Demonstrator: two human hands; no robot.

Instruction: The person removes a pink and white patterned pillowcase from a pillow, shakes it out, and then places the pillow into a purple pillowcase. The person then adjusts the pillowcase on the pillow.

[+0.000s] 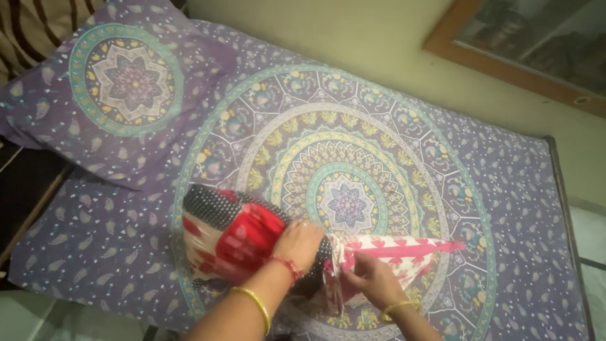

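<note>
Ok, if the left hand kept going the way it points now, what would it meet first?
The left hand points up and slightly right, already pressing on the red, white and black patterned cloth. Past it lies only the purple mandala bedsheet, probably its central medallion; depth is hard to judge.

Sheet (391, 145): matt printed cotton-like cloth. Red cloth (243, 237): soft, matt (clear plastic wrap looks glossy). Bangles (252, 303): shiny metal.

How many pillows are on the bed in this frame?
2. One purple mandala-print pillow lies at the bed's top left; a red patchwork pillow sits at the near edge under the left hand. None appear hidden.
</note>
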